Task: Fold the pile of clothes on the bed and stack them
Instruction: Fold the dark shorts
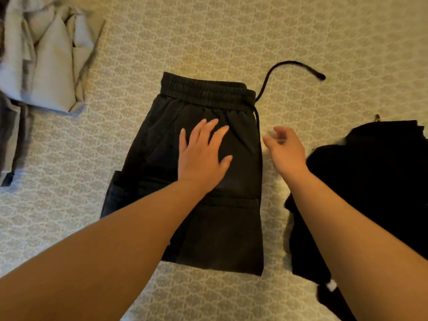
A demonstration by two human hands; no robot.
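A pair of dark grey trousers (231,228) lies folded in the middle of the bed, elastic waistband at the far end. Its black drawstring (284,66) trails out over the bedcover to the right. My left hand (203,156) rests flat on the trousers with fingers spread. My right hand (284,149) hovers just off the trousers' right edge, fingers loosely curled, holding nothing. A black garment (375,181) lies crumpled at the right, partly under my right forearm.
The bed wears a beige patterned cover (231,31). Light grey folded clothes (51,66) lie at the far left, with a darker grey piece (11,135) beneath them at the left edge.
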